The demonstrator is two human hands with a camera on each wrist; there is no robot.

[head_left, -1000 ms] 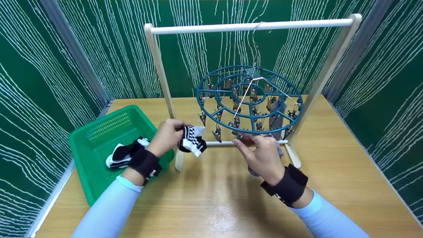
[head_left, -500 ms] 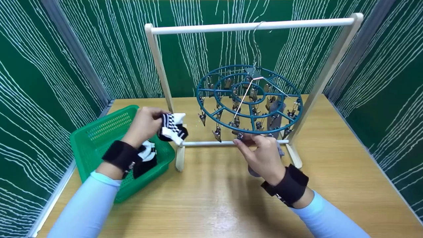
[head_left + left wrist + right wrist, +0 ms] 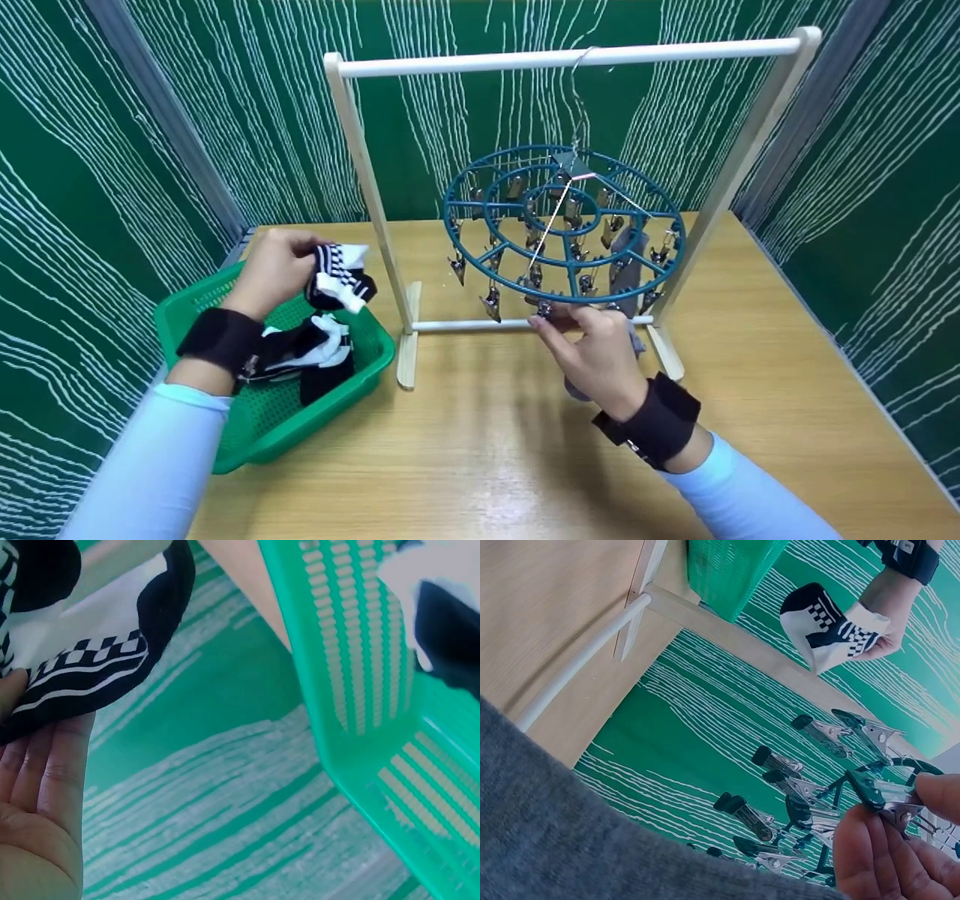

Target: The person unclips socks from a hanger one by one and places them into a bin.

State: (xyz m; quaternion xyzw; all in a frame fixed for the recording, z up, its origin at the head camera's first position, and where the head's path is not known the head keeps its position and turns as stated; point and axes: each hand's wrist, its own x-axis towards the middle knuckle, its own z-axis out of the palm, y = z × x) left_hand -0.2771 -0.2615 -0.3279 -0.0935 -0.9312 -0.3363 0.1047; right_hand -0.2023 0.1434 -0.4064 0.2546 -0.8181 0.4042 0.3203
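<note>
My left hand [image 3: 274, 271] holds a black and white checkered sock [image 3: 341, 276] by its edge, above the green basket's far right side. In the left wrist view the thumb lies over the sock's striped band [image 3: 82, 682], with fingers beneath it. My right hand [image 3: 596, 356] is at the front rim of the round clip hanger [image 3: 525, 283]. Thumb and fingers pinch a metal clip [image 3: 892, 802] there, seen in the right wrist view. A grey sock [image 3: 628, 262] hangs behind the right hand; grey cloth [image 3: 592, 832] fills that wrist view's lower left.
The green basket [image 3: 375, 364] stands at the left, with black and white socks [image 3: 319, 349] inside. A wooden rack [image 3: 731, 161] carries the hanger by a hook on its white top bar [image 3: 465, 64]. Several other clips dangle from the rings. Green walls surround the wooden table [image 3: 487, 450].
My left hand has moved left with the checkered sock, from beside the hanger to above the basket, uncovering more socks inside. The right hand has stayed at the same clip.
</note>
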